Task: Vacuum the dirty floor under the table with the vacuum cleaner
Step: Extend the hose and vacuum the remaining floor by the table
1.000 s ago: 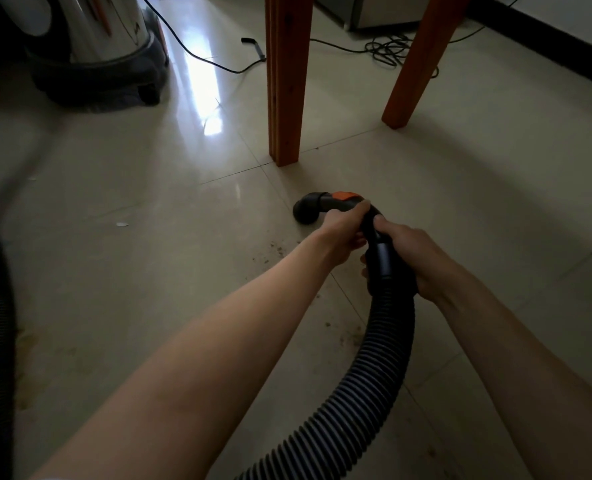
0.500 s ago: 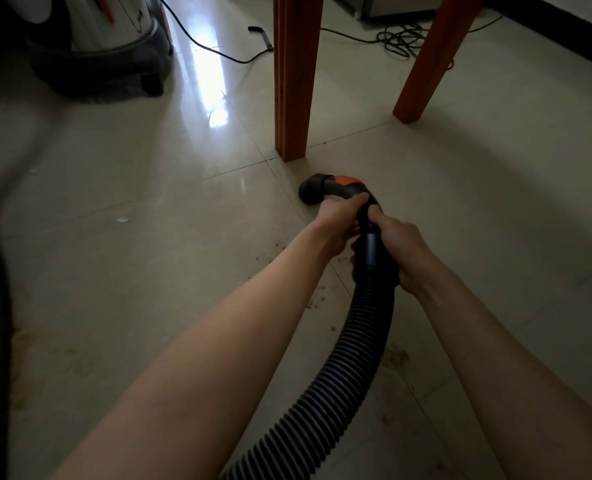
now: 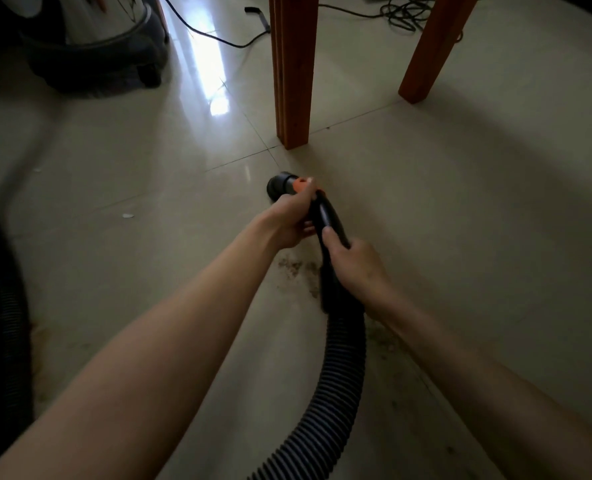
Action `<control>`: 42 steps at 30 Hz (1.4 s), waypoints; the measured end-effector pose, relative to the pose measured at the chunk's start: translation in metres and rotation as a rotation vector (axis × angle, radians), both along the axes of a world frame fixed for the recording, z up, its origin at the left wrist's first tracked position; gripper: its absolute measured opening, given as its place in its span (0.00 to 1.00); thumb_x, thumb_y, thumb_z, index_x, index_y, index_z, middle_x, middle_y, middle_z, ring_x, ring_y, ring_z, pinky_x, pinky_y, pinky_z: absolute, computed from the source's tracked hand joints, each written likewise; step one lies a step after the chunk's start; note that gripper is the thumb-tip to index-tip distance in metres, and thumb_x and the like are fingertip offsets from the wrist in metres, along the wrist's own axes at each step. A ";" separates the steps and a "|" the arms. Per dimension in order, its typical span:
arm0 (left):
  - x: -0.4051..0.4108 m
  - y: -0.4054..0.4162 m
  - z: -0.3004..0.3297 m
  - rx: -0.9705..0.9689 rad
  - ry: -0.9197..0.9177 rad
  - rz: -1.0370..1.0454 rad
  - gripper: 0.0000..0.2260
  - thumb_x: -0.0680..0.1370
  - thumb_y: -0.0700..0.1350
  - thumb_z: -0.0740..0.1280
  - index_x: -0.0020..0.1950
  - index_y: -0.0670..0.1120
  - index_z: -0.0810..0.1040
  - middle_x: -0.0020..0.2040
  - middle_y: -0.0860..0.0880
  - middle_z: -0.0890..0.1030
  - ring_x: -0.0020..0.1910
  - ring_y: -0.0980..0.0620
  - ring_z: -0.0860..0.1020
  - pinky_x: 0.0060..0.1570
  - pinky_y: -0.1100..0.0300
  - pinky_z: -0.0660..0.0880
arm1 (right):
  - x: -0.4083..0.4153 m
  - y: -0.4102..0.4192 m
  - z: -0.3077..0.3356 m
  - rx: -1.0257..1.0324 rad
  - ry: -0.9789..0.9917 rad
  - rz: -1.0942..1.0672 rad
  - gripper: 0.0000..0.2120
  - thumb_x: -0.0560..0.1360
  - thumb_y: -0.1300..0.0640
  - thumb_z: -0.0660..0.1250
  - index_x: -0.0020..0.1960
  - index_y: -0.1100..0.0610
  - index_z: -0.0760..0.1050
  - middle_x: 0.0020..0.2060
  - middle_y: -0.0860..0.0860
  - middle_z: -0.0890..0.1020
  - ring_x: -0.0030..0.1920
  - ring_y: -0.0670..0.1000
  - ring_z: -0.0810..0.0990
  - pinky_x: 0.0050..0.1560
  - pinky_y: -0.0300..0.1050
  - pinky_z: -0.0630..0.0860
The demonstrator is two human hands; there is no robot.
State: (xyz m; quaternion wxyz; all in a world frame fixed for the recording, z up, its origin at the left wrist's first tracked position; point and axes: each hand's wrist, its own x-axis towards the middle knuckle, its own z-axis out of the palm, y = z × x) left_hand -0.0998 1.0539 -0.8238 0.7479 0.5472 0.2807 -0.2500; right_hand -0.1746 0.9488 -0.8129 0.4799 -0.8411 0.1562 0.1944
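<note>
Head view. Both hands clamp the rigid black handle tube (image 3: 327, 223) of the vacuum cleaner's ribbed grey-black hose (image 3: 336, 375). The left hand (image 3: 292, 218) wraps the front of the tube, just behind its orange collar (image 3: 299, 184); the right hand (image 3: 355, 268) grips the rear, where the tube meets the hose. The round black open mouth (image 3: 276, 186) of the tube points away from the person, toward the near square orange-brown wooden table leg (image 3: 292, 71), and lies just short of that leg's foot. The tube's long axis runs from the right hand up toward this leg. The dark speckled patch of dirt (image 3: 296, 268) on the pale glossy tiled floor (image 3: 460, 202) lies behind the mouth, beside the tube and nearer the person than the leg; the left hand is closer to the mouth. Judged from this, reaching the dirt calls for drawing the mouth back. Whether the mouth touches the floor cannot be told. The tabletop is cut off above; the steel canister (image 3: 100, 36), left of the leg, is only partly shown.
</note>
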 end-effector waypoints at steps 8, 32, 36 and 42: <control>-0.038 0.012 -0.009 0.081 0.108 0.005 0.17 0.79 0.48 0.64 0.63 0.40 0.69 0.52 0.42 0.77 0.46 0.48 0.77 0.48 0.57 0.75 | -0.039 -0.010 -0.003 0.170 0.135 0.065 0.17 0.77 0.46 0.59 0.38 0.56 0.75 0.36 0.58 0.79 0.38 0.58 0.79 0.47 0.60 0.78; -0.136 -0.040 -0.001 -0.107 0.201 0.021 0.07 0.80 0.46 0.61 0.52 0.44 0.71 0.43 0.45 0.75 0.43 0.49 0.75 0.43 0.58 0.73 | -0.103 -0.049 0.022 -0.151 0.217 0.188 0.17 0.81 0.46 0.57 0.49 0.60 0.72 0.32 0.53 0.77 0.25 0.48 0.77 0.25 0.38 0.73; -0.142 -0.034 -0.010 -0.082 0.144 0.116 0.07 0.80 0.45 0.59 0.50 0.42 0.70 0.43 0.44 0.75 0.43 0.48 0.75 0.50 0.54 0.73 | -0.097 -0.042 0.023 0.007 0.295 0.211 0.13 0.80 0.47 0.59 0.45 0.57 0.68 0.30 0.55 0.77 0.23 0.50 0.78 0.26 0.42 0.75; -0.134 -0.032 -0.014 -0.097 0.113 0.145 0.08 0.80 0.46 0.60 0.53 0.41 0.70 0.42 0.44 0.75 0.40 0.49 0.75 0.40 0.58 0.73 | -0.089 -0.036 0.015 -0.029 0.241 0.188 0.16 0.80 0.46 0.58 0.50 0.61 0.69 0.29 0.55 0.76 0.24 0.52 0.76 0.29 0.45 0.75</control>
